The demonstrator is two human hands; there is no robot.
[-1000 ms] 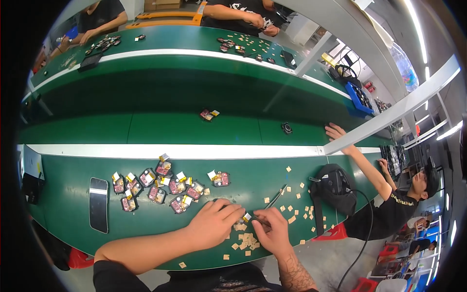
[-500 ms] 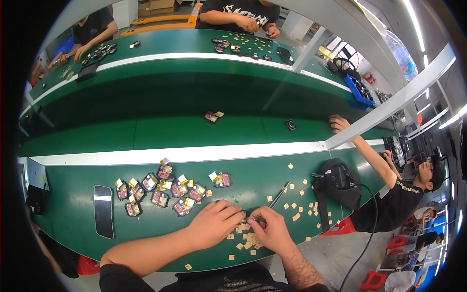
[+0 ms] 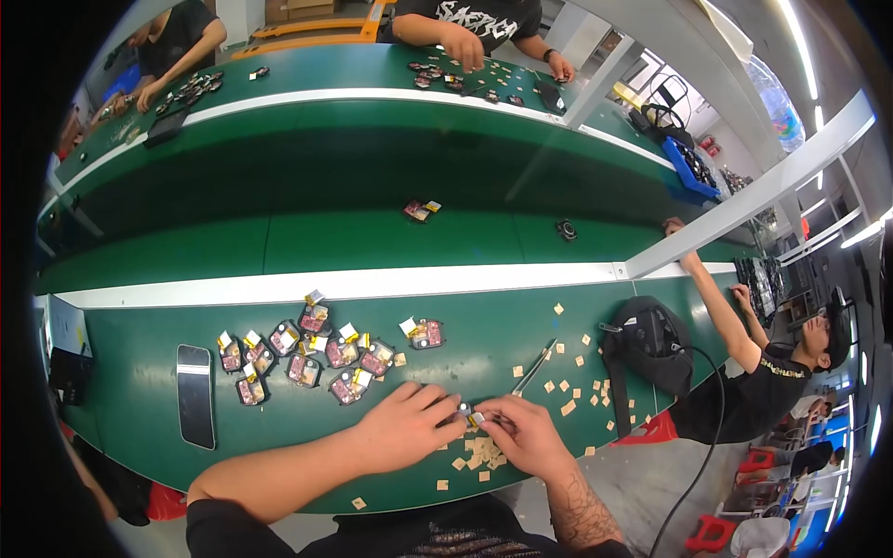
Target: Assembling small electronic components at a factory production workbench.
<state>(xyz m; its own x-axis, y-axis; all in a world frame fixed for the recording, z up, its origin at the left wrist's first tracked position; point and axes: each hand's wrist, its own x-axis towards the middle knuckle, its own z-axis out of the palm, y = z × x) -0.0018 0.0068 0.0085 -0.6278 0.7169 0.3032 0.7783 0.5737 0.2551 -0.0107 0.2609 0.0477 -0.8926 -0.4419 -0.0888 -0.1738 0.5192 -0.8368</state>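
Note:
Both of my hands meet over the near side of the green table [image 3: 307, 474]. My left hand [image 3: 409, 428] grips the left side of a small dark electronic unit [image 3: 464, 408]. From the right, my right hand [image 3: 530, 435] pinches near its silver-and-yellow tab [image 3: 476, 418]; the fingers cover most of the unit. Just below them is a heap of small tan square pads [image 3: 481, 454]. Left of the hands sits a cluster of similar open units [image 3: 341, 352] with reddish boards and silver-yellow tabs. Metal tweezers [image 3: 536, 366] lie beyond my right hand.
A dark phone [image 3: 195, 397] lies at the left, near a box [image 3: 63, 344]. Scattered pads [image 3: 568, 407] and a black bag [image 3: 651, 349] with a cable are at the right. A white rail [image 3: 372, 282] crosses behind. A co-worker's arm [image 3: 721, 312] reaches in from the right.
My right hand has shifted slightly right and its fingers have lowered, so the unit's silver-yellow tab now shows. The co-worker's hand at right has moved farther right, behind the post.

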